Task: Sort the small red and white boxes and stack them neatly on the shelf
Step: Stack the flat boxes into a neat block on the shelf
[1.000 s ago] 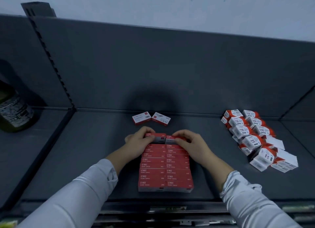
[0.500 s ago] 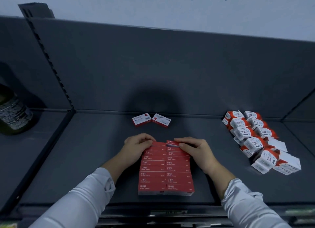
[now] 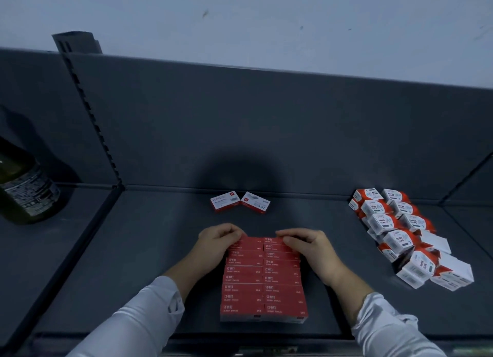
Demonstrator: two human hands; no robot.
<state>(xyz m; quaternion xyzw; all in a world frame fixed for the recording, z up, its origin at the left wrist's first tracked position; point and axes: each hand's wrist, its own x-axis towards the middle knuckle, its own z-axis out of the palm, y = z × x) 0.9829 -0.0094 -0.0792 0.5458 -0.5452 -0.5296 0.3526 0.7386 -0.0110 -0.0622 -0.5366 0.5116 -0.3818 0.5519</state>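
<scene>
On the shelf [image 3: 138, 250], red boxes [image 3: 262, 282]

Block of red boxes [image 3: 262, 279]: 2 cols, flat, front-centre. 2 loose boxes [image 3: 225, 202] behind. Jumbled red/white pile [image 3: 400, 236] at right.

On the shelf [image 3: 149, 250] a block of boxes [image 3: 262, 282] lies front and middle; two loose boxes [image 3: 240, 202] lie behind it; a pile of boxes [image 3: 400, 236] sits well right; a bottle [image 3: 24, 186] stands far left.
</scene>
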